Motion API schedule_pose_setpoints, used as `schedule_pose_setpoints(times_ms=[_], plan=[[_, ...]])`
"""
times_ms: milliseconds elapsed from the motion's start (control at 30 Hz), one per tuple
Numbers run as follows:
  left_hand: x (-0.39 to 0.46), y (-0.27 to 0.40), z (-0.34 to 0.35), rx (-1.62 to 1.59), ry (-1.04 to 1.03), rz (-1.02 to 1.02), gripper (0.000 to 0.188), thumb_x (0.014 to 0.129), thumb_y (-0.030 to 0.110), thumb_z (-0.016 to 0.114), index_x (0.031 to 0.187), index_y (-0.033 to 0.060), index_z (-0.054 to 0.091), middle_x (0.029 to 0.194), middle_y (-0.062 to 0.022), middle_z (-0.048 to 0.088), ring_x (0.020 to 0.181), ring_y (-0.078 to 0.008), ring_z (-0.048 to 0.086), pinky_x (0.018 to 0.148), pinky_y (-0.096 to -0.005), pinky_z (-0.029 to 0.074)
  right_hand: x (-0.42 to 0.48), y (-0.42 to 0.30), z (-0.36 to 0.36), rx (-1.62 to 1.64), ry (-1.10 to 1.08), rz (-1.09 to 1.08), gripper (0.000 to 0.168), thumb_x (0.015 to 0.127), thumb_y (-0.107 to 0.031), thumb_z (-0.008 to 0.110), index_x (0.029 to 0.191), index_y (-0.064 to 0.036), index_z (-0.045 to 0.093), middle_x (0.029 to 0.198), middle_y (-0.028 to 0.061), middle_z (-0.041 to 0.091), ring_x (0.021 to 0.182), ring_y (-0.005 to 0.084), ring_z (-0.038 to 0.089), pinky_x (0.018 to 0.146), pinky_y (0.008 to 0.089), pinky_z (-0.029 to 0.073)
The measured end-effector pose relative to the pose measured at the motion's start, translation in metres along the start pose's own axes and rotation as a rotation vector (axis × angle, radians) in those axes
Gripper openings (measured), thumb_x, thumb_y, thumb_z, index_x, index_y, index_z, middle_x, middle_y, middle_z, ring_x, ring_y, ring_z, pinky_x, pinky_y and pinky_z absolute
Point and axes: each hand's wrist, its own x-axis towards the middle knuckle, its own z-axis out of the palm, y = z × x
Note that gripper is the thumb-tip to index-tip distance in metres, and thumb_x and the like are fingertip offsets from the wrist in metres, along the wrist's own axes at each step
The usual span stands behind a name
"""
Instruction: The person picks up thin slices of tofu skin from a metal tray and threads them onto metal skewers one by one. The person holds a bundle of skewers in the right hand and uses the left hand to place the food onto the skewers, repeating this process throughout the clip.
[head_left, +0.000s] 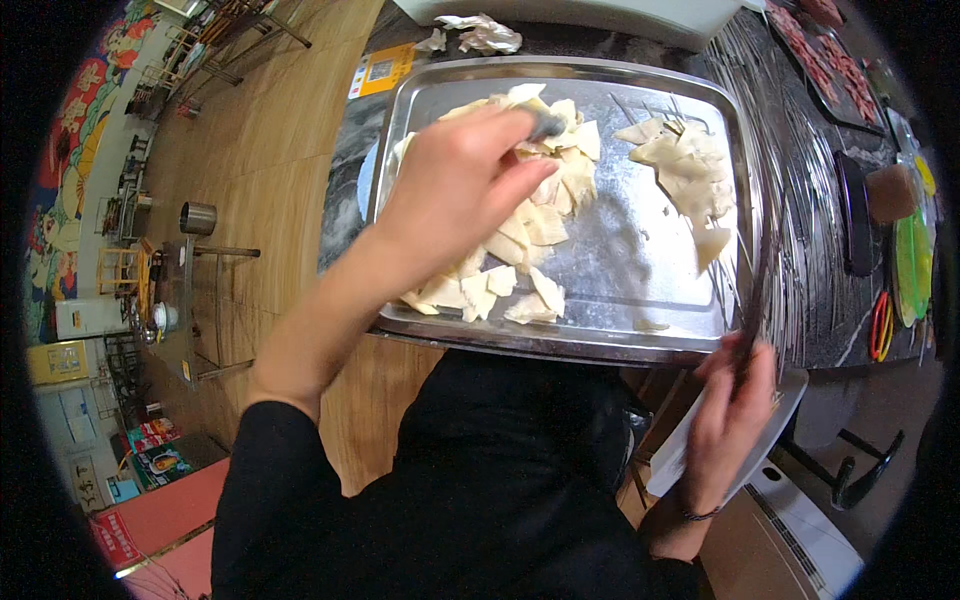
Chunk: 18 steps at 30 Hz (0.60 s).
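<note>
A rectangular metal tray (622, 259) lies before me. Pale, thin slices of food (525, 232) are heaped on its left half. Above this heap, blurred by motion, is my left hand (465, 169), thumb and forefinger apart; a dark grey cover or smudge (546, 126) shows at the forefinger's tip. Nothing plainly sits between those fingers. At the tray's near right corner my right hand (735, 397) is closed around a long, dark, blurred thing (761, 277), which looks like a skewer. More slices (686, 169), seemingly threaded on thin metal skewers, rest on the tray's right side.
Many loose metal skewers (806, 247) cover the counter right of the tray. Beyond them are a tray of red meat (829, 67), a brown block (891, 193) and a green thing (911, 266). Crumpled white plastic (484, 34) lies behind; a white container (585, 15) stands there too.
</note>
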Motion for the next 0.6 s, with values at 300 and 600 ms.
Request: schedule_pose_setpoints(times_ms=[300,600], plan=[[0.058,-0.008,0.047,0.465,-0.044,0.512,0.009,0.075,0.009,0.064,0.082,0.0028,0.062,0.073,-0.0110,0.061,0.076,-0.0305,0.059,0.065,-0.0412,0.052,0.052,-0.002,-0.027,-0.498,0.152,-0.271,0.015,0.100,-0.008,0.045,0.098,0.003,0.056,0.093,0.0092,0.055,0.077,0.0112,0.050,0.065,0.0269,0.041],[-0.028,-0.006,-0.001,-1.383,0.008,-0.462,0.022,0.099,0.021,0.054,0.107,0.0008,0.057,0.100,-0.0186,0.069,0.085,-0.0217,0.071,0.071,-0.0315,0.061,-0.049,-0.009,-0.003,0.494,-0.300,0.312,0.003,0.091,-0.003,0.058,0.092,-0.001,0.059,0.077,0.0010,0.055,0.070,0.0069,0.049,0.062,0.0222,0.040]])
